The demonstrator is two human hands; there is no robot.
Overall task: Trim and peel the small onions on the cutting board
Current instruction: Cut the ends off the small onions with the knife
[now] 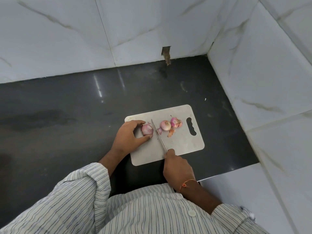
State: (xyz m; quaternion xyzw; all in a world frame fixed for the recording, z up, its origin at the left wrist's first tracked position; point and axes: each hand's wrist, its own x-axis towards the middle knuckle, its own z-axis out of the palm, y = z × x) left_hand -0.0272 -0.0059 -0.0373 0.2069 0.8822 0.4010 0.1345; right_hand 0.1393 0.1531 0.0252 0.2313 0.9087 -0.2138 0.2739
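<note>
Dark polished countertop (67, 107) meets white marble-veined wall tiles (59, 31) in a corner; a pale cutting board (184, 142) with a handle slot at its right end lies near the counter's front edge. Left hand (128, 135): thumb and fingers curl around a small pinkish onion (147, 130) at the board's left end, holding it in place on the surface. Right hand (177, 168): closed around the handle of a knife (158, 135), index finger extended toward the blade; the handle itself is hidden. The blade runs diagonally up the board, its tip just right of the held onion. Second onion (165, 124) and third onion (176, 122) rest touching each other right of the blade, with a trimmed piece (159, 131) beside the blade and peel scraps (171, 133) just below them. Striped shirt sleeves (84, 191) and an orange wrist thread (185, 184) fill the foreground.
</note>
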